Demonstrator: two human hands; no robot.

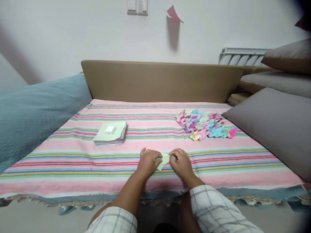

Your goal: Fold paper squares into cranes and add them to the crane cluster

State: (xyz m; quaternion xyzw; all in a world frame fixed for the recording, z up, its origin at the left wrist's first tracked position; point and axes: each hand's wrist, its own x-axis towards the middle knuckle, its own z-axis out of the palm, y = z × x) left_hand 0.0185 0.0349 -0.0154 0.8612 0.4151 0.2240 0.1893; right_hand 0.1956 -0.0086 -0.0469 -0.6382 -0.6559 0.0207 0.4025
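Observation:
A pale green piece of folded paper [164, 160] lies on the striped sheet [73, 155] between my two hands. My left hand [147, 162] pinches its left side with the fingers curled in. My right hand [181, 162] grips its right side, fingers closed on the paper. Both hands rest on the sheet near its front edge.
A stack of square coloured paper [111, 133] with a small white block [110, 129] on top lies to the left behind my hands. A heap of several folded paper cranes [204, 125] sits at the back right. Grey cushions [274, 123] lie right, a blue blanket [36, 110] left.

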